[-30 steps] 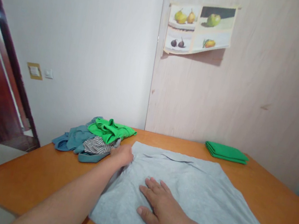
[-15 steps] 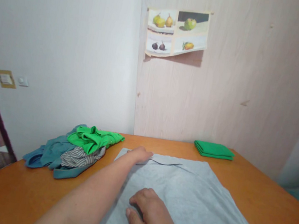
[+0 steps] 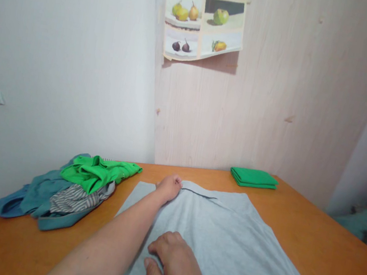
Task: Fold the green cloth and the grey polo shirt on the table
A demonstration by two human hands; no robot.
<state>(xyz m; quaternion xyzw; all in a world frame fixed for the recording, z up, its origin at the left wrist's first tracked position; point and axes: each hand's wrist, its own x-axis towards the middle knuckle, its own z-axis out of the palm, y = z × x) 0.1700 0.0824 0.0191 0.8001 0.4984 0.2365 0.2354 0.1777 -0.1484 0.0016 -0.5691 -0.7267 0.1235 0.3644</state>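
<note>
A light grey garment (image 3: 230,241) lies spread flat on the orange wooden table (image 3: 320,236). My left hand (image 3: 169,187) reaches to the garment's far edge, fingers curled and pinching the fabric there. My right hand (image 3: 173,262) rests on the near part of the grey garment, fingers bent and pressed down into the cloth, gathering it slightly.
A heap of loose clothes, bright green (image 3: 97,173), blue (image 3: 28,194) and striped (image 3: 69,197), sits at the table's left. A folded green cloth (image 3: 253,178) lies at the far edge by the wall. A fruit picture (image 3: 201,27) hangs above.
My left hand has slid from the garment's left corner along its far edge toward the middle and closed on it. My right hand went from flat to curled. The view panned right.
</note>
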